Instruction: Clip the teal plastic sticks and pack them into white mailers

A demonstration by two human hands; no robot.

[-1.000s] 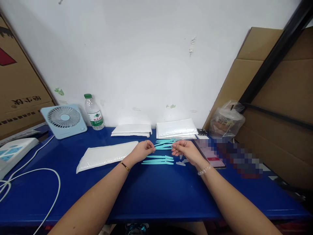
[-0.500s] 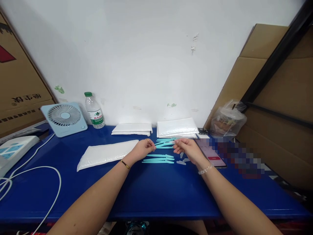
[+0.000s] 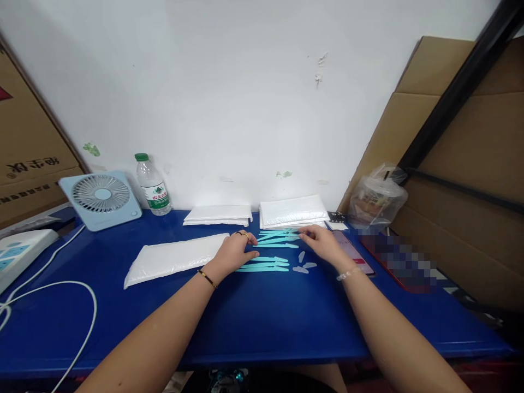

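Observation:
Several turquoise eyebrow razors (image 3: 276, 245) lie on the blue table, in an upper group and a lower row. My left hand (image 3: 237, 252) is at their left ends, thumb and forefinger apart. Its forefinger meets the handle end of an upper razor, and the thumb lies just above the lower razors (image 3: 266, 265). My right hand (image 3: 321, 244) has its fingers curled, thumb and forefinger pinched at the right end of an upper razor; the exact grip is partly hidden. Three small clear plastic pieces, like blade caps (image 3: 301, 269), lie below my right hand.
White padded mailers (image 3: 176, 259) lie at left, with more stacked by the wall (image 3: 292, 212). A light-blue fan (image 3: 108, 199), a water bottle (image 3: 153, 188) and a power strip (image 3: 24, 251) with white cables stand left. A phone (image 3: 352, 254) and a bagged cup (image 3: 379, 199) are right.
My hands have moved apart from the razor between them. A razor now lies flat below the upper group. My left fingers have spread, and my right hand has shifted slightly to the right.

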